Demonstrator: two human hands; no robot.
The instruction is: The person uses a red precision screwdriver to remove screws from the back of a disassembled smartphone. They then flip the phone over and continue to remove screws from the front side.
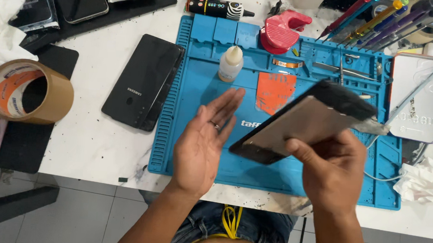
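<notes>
Hands hover over a blue repair mat (pixel 198 85) on the white desk (pixel 98 143). His right hand (pixel 332 167) is clamped on the lower edge of a phone panel (pixel 305 122), thumb across its pale face, holding it tilted up above the mat with its dark, rough-looking end toward the far right. His left hand (pixel 202 141) is open and flat, fingers together, palm turned toward the panel and just beside its lower corner, holding nothing; a ring shows on one finger. On the mat behind the hands stand a small white squeeze bottle (pixel 230 64), an orange card (pixel 275 91) and a pair of tweezers (pixel 343 70). Left of the mat lies a black phone (pixel 143 81), face down, and farther left a roll of brown tape (pixel 28 91). Crumpled white tissue (pixel 425 182) sits at the right edge.
</notes>
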